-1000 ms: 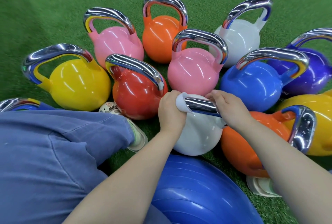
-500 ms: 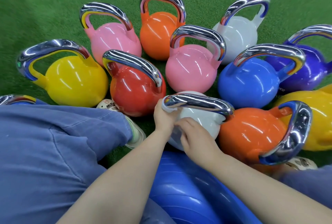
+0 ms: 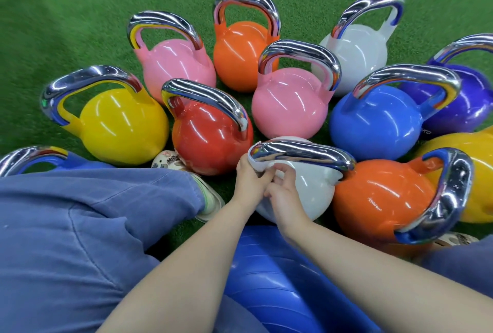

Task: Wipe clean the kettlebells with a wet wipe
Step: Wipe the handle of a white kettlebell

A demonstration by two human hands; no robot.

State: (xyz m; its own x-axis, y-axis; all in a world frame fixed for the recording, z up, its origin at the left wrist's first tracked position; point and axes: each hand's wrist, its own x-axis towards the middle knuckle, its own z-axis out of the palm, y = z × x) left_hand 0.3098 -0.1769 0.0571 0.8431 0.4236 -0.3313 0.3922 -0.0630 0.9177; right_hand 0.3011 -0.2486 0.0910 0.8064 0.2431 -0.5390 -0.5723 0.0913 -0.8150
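White wet wipe sits bunched at the handle's left end on the white kettlebell nearest me on the turf. I judge this one mid-clean; whether any others are finished, I can't tell. My left hand grips the wipe; my right hand pinches it beside the left.

Kettlebell bodies glossy, smooth; handles mirror chrome metal; turf rough, matt; trousers matt cloth.

Green turf, blue exercise ball, blue trousers, patterned shoes.
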